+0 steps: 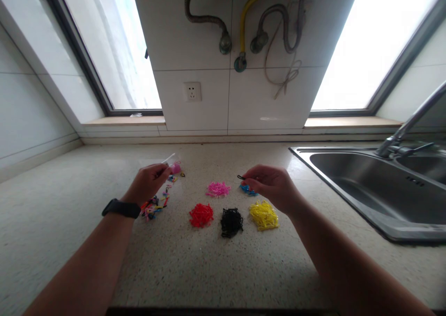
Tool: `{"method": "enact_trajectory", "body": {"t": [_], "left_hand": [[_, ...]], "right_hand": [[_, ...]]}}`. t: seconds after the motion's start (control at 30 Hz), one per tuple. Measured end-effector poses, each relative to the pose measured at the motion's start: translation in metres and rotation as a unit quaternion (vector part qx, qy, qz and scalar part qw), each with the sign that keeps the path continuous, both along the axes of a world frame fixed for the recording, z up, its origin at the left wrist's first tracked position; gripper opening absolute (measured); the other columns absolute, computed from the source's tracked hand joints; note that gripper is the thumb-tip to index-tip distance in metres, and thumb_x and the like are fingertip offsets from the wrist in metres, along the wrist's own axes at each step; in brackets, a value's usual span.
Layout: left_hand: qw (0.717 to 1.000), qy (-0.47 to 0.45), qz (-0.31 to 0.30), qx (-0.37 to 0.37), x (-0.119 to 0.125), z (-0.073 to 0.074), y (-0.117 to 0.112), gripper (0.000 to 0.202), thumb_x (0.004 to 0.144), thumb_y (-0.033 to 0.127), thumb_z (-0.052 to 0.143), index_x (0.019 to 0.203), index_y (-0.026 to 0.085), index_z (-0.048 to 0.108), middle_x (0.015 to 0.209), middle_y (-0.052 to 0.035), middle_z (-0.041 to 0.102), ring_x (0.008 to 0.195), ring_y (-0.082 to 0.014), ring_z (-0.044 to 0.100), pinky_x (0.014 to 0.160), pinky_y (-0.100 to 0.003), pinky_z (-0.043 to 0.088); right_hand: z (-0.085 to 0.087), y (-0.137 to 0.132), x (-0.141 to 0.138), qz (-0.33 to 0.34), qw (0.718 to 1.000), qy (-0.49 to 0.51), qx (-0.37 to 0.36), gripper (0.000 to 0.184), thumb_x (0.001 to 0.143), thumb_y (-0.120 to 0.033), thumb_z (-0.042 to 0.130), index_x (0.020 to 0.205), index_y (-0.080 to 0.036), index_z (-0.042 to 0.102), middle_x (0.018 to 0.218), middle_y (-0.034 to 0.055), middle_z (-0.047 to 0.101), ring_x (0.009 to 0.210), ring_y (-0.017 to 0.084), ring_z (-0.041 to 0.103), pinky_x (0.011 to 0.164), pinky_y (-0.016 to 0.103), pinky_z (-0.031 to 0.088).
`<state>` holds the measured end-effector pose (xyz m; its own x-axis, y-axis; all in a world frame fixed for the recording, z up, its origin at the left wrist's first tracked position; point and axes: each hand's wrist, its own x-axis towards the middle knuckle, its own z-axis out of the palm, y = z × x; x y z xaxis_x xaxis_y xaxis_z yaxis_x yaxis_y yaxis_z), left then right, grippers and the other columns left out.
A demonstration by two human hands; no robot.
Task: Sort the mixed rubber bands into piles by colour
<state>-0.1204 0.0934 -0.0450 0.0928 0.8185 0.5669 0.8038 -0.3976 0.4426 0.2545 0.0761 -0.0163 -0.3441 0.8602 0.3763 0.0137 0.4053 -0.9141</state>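
My right hand (268, 183) pinches a small black elastic band (240, 177) above the blue band pile (248, 190), which it partly covers. At the left, my left hand (150, 180) is closed on a small clear and pink object (176, 167), whose kind I cannot make out. Mixed coloured bands (152, 208) lie loosely beside and below the left wrist. Between my hands are a pink band pile (218, 189), a red band pile (201, 215) and a black band pile (232, 222). The yellow band pile (264, 215) lies below my right hand.
A speckled stone counter (167, 269) carries the piles. To the right is a steel sink (348, 186) with a faucet (400, 132). Behind are a tiled wall, a power socket (192, 91), a yellow pipe (244, 23), metal hoses and two windows.
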Motion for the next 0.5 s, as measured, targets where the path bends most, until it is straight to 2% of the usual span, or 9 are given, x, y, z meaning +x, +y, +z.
{"method": "enact_trajectory", "body": {"t": [0.1, 0.2, 0.37, 0.5], "left_hand": [[1.0, 0.0, 0.0, -0.002, 0.002, 0.001, -0.002, 0.034, 0.093, 0.043, 0.052, 0.079, 0.018, 0.071, 0.055, 0.0023, 0.052, 0.053, -0.0133, 0.046, 0.051, -0.025, 0.033], [1.0, -0.002, -0.003, -0.003, 0.002, 0.001, -0.004, 0.034, 0.092, 0.044, 0.053, 0.078, 0.018, 0.071, 0.055, 0.0025, 0.051, 0.052, -0.0132, 0.045, 0.051, -0.025, 0.032], [1.0, 0.004, -0.007, -0.006, 0.0, -0.001, -0.004, 0.034, 0.093, 0.043, 0.053, 0.081, 0.018, 0.072, 0.056, 0.0023, 0.052, 0.053, -0.013, 0.045, 0.051, -0.025, 0.032], [1.0, -0.003, -0.008, -0.016, 0.002, -0.002, -0.005, 0.036, 0.093, 0.044, 0.052, 0.08, 0.017, 0.071, 0.056, 0.0022, 0.052, 0.053, -0.013, 0.044, 0.051, -0.025, 0.032]], "right_hand": [[0.002, 0.0, 0.002, -0.001, 0.998, -0.05, 0.031, 0.019, 0.079, -0.039, 0.075, 0.087, -0.021, 0.075, 0.074, 0.0034, 0.068, 0.062, 0.012, 0.056, 0.054, 0.028, 0.045], [0.003, -0.001, 0.002, 0.018, 0.986, -0.132, 0.097, 0.013, 0.082, -0.034, 0.073, 0.084, -0.021, 0.075, 0.072, 0.0015, 0.064, 0.063, 0.012, 0.053, 0.055, 0.027, 0.043], [-0.001, 0.0, 0.001, 0.094, 0.937, -0.293, 0.168, 0.01, 0.085, -0.024, 0.069, 0.089, -0.023, 0.078, 0.081, 0.0017, 0.068, 0.066, 0.011, 0.055, 0.061, 0.026, 0.042], [-0.009, 0.002, -0.001, 0.122, 0.898, -0.373, 0.198, 0.011, 0.084, -0.02, 0.068, 0.09, -0.023, 0.077, 0.08, 0.001, 0.069, 0.071, 0.012, 0.06, 0.067, 0.026, 0.043]]}}
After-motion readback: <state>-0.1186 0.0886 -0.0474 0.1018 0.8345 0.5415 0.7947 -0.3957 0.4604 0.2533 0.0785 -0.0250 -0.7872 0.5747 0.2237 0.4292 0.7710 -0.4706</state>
